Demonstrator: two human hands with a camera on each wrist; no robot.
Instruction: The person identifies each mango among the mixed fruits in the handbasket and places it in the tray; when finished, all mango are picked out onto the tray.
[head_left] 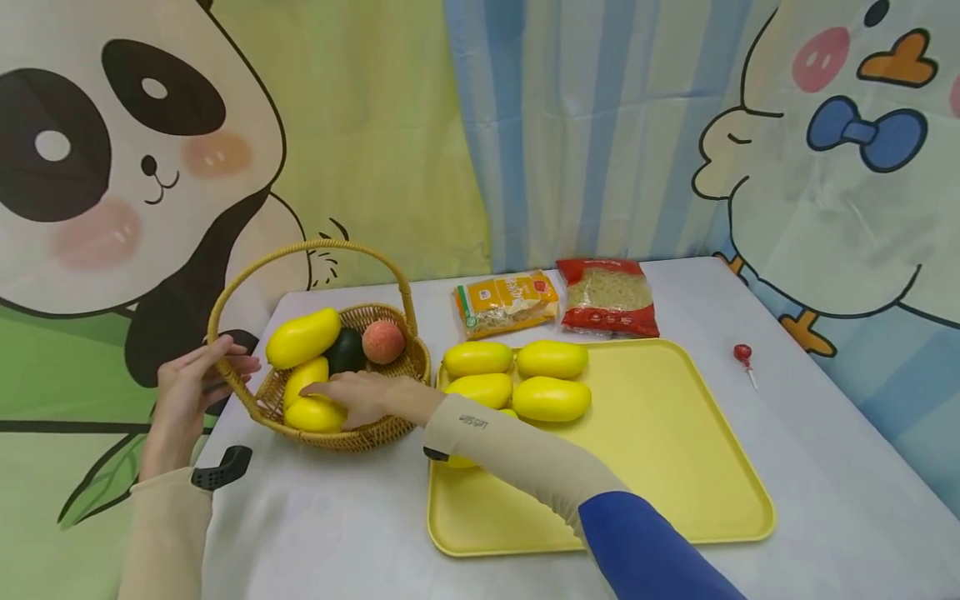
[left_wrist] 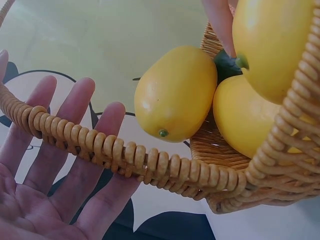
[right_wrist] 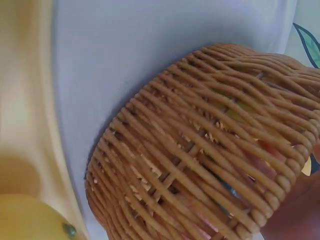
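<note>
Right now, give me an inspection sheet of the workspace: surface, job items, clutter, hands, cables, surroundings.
Surface: white table; no spill seen.
Job items: wicker basket, handle up, holding three yellow fruits, a dark green fruit and a pink round fruit; yellow tray with more yellow fruits at its left side, some partly hidden by the right sleeve.
Clutter: orange packet and red packet behind the tray; lollipop to its right.
Left hand: fingers extended at the handle.
Right hand: touching the front yellow fruit; grip partly hidden.
Cables: nothing seen.
Surroundings: backdrop printed with a panda and a white bird.
</note>
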